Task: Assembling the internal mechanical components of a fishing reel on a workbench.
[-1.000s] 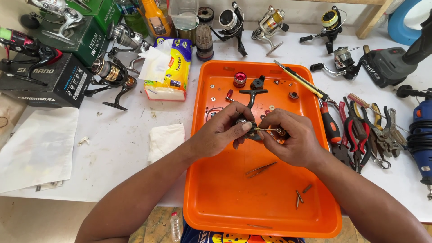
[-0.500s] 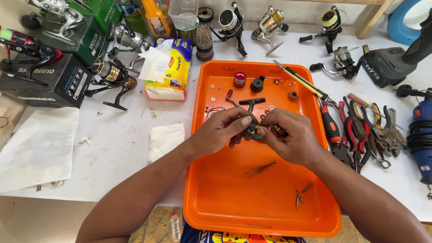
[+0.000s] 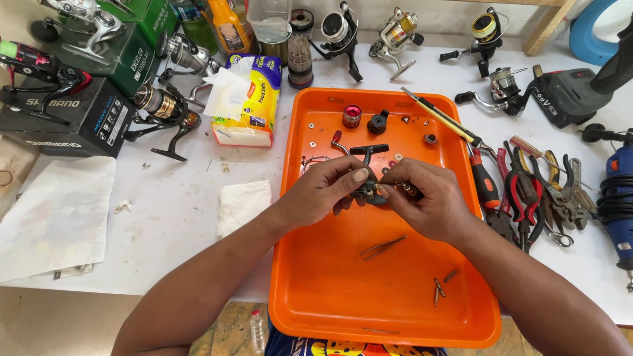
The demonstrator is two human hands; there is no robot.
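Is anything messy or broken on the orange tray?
Nothing looks broken. Small washers and screws lie scattered loose across the orange tray, and tweezers lie by themselves. The left hand and right hand hold a dark fishing reel part.

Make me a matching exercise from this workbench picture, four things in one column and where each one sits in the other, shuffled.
Things:
1. tweezers
2. red spool cap
3. tissue pack
4. blue rotary tool

Places:
A. table, left of the orange tray
B. far right table edge
C. tray's far end
D. tray, near side of the hands

Pairs: 1-D, 2-C, 3-A, 4-B
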